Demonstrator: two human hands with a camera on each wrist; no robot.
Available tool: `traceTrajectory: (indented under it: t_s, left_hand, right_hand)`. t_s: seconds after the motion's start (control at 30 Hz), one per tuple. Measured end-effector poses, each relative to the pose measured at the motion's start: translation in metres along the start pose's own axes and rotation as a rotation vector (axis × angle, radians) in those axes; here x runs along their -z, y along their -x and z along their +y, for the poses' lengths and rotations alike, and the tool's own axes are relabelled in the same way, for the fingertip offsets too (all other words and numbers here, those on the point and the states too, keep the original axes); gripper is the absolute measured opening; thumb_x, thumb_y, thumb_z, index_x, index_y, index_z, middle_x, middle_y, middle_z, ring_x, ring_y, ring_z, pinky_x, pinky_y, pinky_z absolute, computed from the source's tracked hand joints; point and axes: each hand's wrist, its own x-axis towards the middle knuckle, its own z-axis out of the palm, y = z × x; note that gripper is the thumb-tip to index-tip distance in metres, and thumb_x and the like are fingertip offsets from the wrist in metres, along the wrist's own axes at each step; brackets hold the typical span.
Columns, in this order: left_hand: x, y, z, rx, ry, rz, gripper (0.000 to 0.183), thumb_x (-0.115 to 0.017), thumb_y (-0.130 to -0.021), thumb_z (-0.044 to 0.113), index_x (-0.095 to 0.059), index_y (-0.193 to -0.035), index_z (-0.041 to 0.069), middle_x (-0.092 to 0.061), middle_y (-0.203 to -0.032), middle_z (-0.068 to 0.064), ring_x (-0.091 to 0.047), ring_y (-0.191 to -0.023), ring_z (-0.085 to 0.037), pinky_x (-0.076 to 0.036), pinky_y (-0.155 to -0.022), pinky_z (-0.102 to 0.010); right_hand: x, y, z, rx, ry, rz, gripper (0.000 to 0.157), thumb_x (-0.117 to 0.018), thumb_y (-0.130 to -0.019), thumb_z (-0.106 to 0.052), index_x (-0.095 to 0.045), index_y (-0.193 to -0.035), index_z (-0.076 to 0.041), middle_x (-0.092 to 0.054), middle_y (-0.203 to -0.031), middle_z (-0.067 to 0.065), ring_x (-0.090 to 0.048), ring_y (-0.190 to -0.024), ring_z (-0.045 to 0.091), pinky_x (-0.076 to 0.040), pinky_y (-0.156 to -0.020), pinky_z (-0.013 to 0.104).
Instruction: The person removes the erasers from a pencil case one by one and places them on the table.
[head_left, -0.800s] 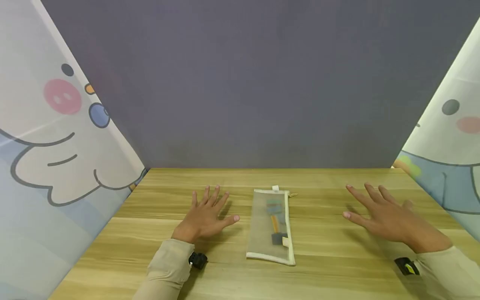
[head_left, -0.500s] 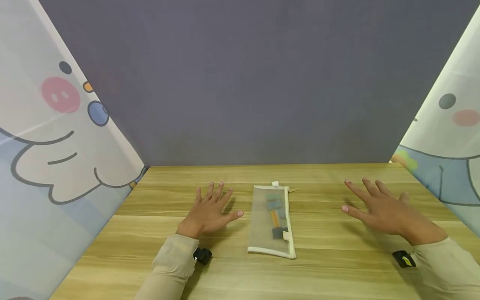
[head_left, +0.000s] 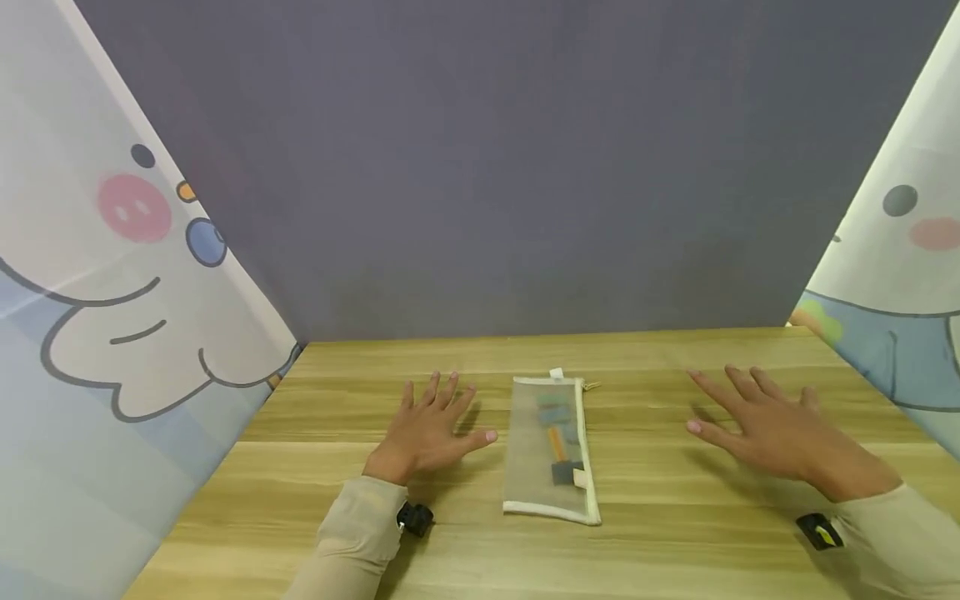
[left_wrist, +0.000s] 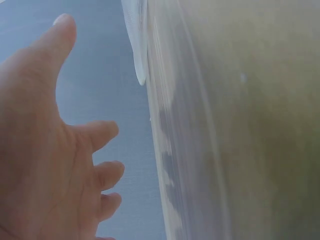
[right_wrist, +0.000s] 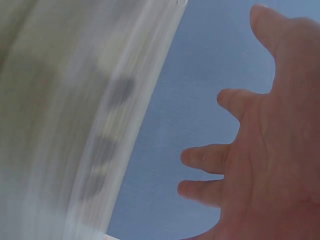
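Note:
A see-through mesh zip pouch (head_left: 528,454) with pale edging lies flat on the wooden table (head_left: 645,550). Inside it show blurred shapes: an orange strip, a dark block and some bluish pieces. To its left my left hand (head_left: 426,437) hovers palm down over the wood, fingers spread, thumb tip close to the pouch's left edge. Well to the right, my right hand (head_left: 780,433) hovers the same way with its thumb toward the pouch. Both wrist views show bare palms holding nothing, with finger shadows falling on the tabletop.
A tall grey panel (head_left: 480,167) rises along the table's back edge. Cloths printed with cartoon animals hang at both sides, one on the left (head_left: 90,342) and one on the right (head_left: 930,342). Each wrist carries a small black device.
The left hand has shifted slightly to the right, nearer the pouch in the view. The whole head view has tilted a little. The right hand and pouch look nearly unchanged.

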Motion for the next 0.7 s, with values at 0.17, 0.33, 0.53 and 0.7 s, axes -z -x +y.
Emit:
traceTrajectory:
  t_s: [0.17, 0.33, 0.53, 0.7]
  left_hand:
    - [-0.004, 0.0, 0.003, -0.018, 0.022, 0.017, 0.094, -0.03, -0.088, 0.086, -0.033, -0.159, 0.024, -0.018, -0.165, -0.011, -0.008, -0.151, -0.036, 0.002, -0.115, -0.065]
    - [-0.001, 0.003, -0.003, -0.008, -0.005, 0.018, 0.092, -0.031, -0.09, 0.084, -0.034, -0.159, 0.024, -0.018, -0.165, -0.011, -0.008, -0.151, -0.037, 0.002, -0.115, -0.066]
    - [0.003, 0.004, -0.005, -0.012, -0.023, 0.014, 0.092, -0.028, -0.091, 0.083, -0.032, -0.16, 0.022, -0.017, -0.165, -0.012, -0.008, -0.151, -0.038, 0.002, -0.115, -0.066]
    - [0.002, 0.005, -0.001, -0.014, -0.035, 0.016, 0.091, -0.029, -0.091, 0.083, -0.03, -0.16, 0.024, -0.015, -0.165, -0.01, -0.008, -0.152, -0.036, 0.002, -0.115, -0.065]
  right_hand:
    - [-0.003, 0.007, 0.005, -0.004, -0.002, -0.004, 0.08, -0.052, -0.096, -0.065, -0.025, -0.161, -0.027, -0.03, -0.153, 0.034, -0.024, -0.135, 0.063, -0.01, -0.084, 0.091]
    - [-0.009, 0.009, 0.001, -0.003, -0.01, -0.003, 0.08, -0.052, -0.096, -0.065, -0.027, -0.161, -0.025, -0.031, -0.153, 0.034, -0.026, -0.135, 0.063, -0.011, -0.085, 0.09]
    - [-0.006, 0.009, -0.003, -0.005, 0.026, 0.021, 0.08, -0.051, -0.095, -0.067, -0.032, -0.159, -0.022, -0.034, -0.152, 0.033, -0.028, -0.135, 0.061, -0.015, -0.086, 0.088]
    - [-0.004, 0.009, -0.005, 0.004, 0.01, 0.014, 0.079, -0.052, -0.096, -0.066, -0.035, -0.158, -0.02, -0.033, -0.152, 0.034, -0.027, -0.135, 0.063, -0.014, -0.086, 0.089]
